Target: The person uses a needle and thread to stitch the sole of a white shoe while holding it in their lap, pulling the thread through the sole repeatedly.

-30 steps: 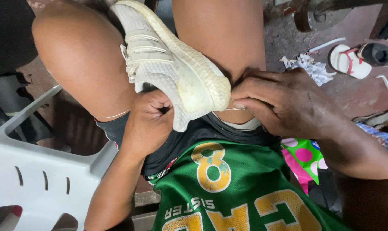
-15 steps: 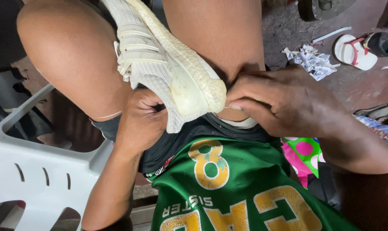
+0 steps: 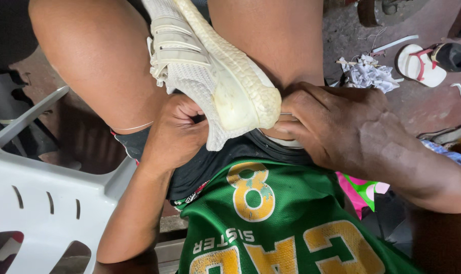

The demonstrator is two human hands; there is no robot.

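From the head view, the cream-white knit sneaker with a bumpy rubber sole (image 3: 210,76) lies between my bare knees, toe toward my green jersey. My left hand (image 3: 177,133) grips the sneaker's upper from beneath, fingers curled tight on it. My right hand (image 3: 337,127) pinches a thin metal needle (image 3: 285,113) at the toe edge, fingers closed narrowly on it.

The sneaker (image 3: 210,76) shows cream knitted cloth with matt strap bands and a pebbly foam sole, its toe patch smooth and rubbery. Below the sneaker, the jersey (image 3: 281,228) is shiny green mesh cloth. Left of it, the chair (image 3: 42,203) is smooth white plastic.
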